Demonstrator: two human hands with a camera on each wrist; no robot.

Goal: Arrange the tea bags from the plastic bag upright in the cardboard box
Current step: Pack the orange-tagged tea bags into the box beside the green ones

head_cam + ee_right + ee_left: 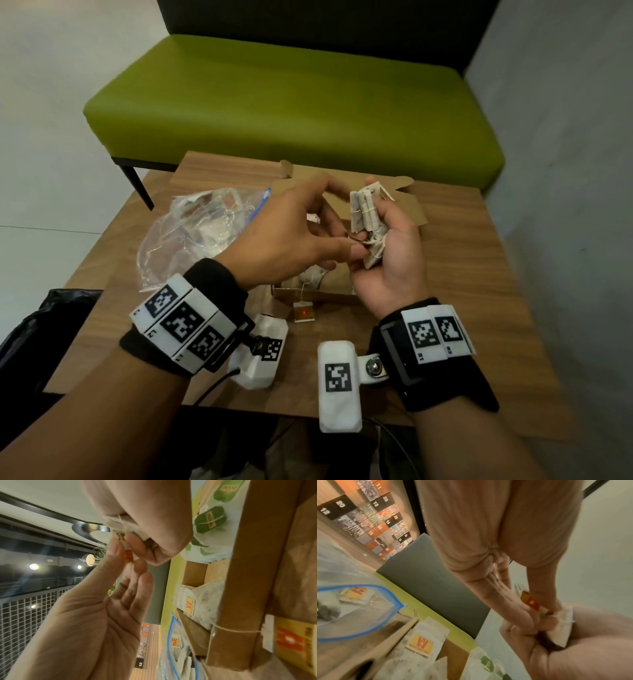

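Note:
My right hand [383, 230] grips a bundle of white tea bags [363, 216] wound with string, held above the open cardboard box [310, 294]. My left hand [352, 245] reaches across and pinches an orange tea bag tag [531, 602] at the bundle's lower end, and the same tag [128, 556] shows between its fingertips in the right wrist view. Several tea bags [421, 644] stand inside the box. Another tag [304, 312] hangs on its string over the box's front wall. The clear plastic bag [191, 233] with a blue zip rim lies left of the box and holds more tea bags [355, 594].
The box and bag sit on a small wooden table [462, 308]. The box's lid flap [406, 209] lies open behind my hands. A green bench [291, 102] stands beyond the table. A black bag [41, 329] sits at the table's left edge.

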